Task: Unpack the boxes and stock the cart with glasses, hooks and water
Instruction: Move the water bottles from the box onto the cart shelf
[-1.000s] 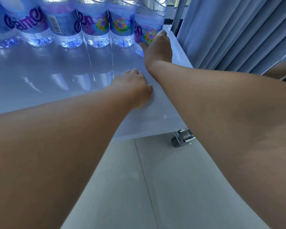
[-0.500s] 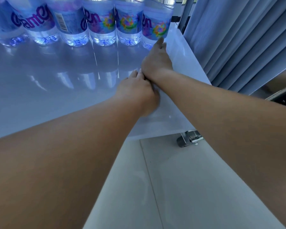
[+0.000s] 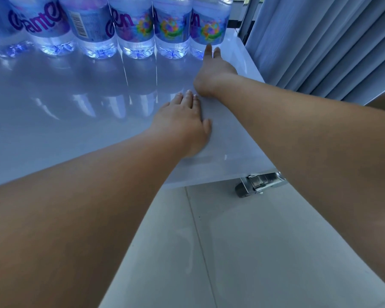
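Observation:
Several clear water bottles (image 3: 133, 27) with purple and blue labels stand in a row along the back of a glossy white cart shelf (image 3: 53, 103). My right hand (image 3: 213, 70) reaches forward with straight fingers, its fingertips at the base of the rightmost bottle (image 3: 209, 25). Flat on the shelf lies my left hand (image 3: 182, 121), fingers straight, its fingertips beside my right wrist. Neither hand holds anything. No glasses or hooks are in view.
A metal caster wheel (image 3: 251, 185) shows under the shelf's right front corner. Grey curtains (image 3: 320, 41) hang close on the right, behind a metal cart post (image 3: 247, 16). Pale floor tiles (image 3: 242, 252) lie below the shelf edge.
My left hand has gone from curled to flat on the shelf. My right hand has stayed at the rightmost bottle's base. The view has shifted slightly.

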The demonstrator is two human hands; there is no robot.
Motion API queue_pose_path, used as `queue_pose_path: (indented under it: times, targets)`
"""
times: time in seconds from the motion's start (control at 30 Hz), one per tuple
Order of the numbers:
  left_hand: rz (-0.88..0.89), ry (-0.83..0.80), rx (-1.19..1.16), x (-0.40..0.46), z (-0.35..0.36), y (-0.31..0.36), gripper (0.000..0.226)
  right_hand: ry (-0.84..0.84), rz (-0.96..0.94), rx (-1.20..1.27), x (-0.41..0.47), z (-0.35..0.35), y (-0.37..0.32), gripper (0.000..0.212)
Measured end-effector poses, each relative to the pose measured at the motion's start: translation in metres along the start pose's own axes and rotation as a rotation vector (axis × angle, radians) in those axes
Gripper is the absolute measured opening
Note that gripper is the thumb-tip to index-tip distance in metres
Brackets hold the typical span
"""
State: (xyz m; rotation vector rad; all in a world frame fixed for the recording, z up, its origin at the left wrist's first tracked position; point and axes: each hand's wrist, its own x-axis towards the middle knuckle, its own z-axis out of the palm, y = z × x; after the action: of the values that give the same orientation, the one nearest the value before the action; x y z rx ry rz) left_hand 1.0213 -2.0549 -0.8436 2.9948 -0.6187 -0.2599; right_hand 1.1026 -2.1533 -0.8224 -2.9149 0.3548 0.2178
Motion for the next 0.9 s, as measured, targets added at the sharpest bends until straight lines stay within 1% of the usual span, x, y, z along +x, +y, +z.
queue_pose_path:
  times: [0.07,0.17,0.23,0.3,0.37,0.47,0.53,0.63,0.7,0.8,0.9]
  targets:
    - [0.006,-0.016,0.000,0.000,-0.002,-0.001,0.064,0.000,-0.007,-0.024,-0.002,-0.003,-0.001,0.070]
    - [0.056,-0.049,-0.014,-0.001,-0.008,-0.005,0.065,-0.032,-0.069,0.016,-0.014,-0.003,0.000,0.068]
    - [0.061,-0.052,-0.033,-0.009,-0.015,-0.013,0.064,-0.018,-0.161,0.035,-0.033,-0.001,0.001,0.056]
    - [0.035,-0.027,-0.018,-0.027,-0.021,-0.025,0.057,0.046,-0.267,0.015,-0.063,0.003,0.000,0.042]
    - [0.012,0.008,0.000,-0.055,-0.026,-0.039,0.049,0.065,-0.367,-0.010,-0.096,0.004,-0.012,0.040]
    - [-0.086,-0.004,-0.015,-0.110,-0.042,-0.061,0.040,-0.029,-0.487,-0.038,-0.146,-0.001,-0.045,0.040]
    - [-0.177,-0.024,0.001,-0.152,-0.060,-0.077,0.040,-0.113,-0.542,-0.029,-0.181,-0.009,-0.076,0.040]
    - [-0.301,-0.066,-0.071,-0.217,-0.098,-0.099,0.042,-0.188,-0.619,-0.071,-0.240,-0.034,-0.127,0.036]
    - [-0.365,-0.094,-0.113,-0.263,-0.130,-0.115,0.042,-0.219,-0.683,-0.120,-0.279,-0.060,-0.162,0.035]
    - [-0.476,-0.081,-0.173,-0.335,-0.185,-0.145,0.040,-0.299,-0.771,-0.157,-0.327,-0.110,-0.216,0.038]
    - [-0.607,-0.086,-0.238,-0.406,-0.247,-0.173,0.039,-0.349,-0.803,-0.207,-0.372,-0.163,-0.265,0.040]
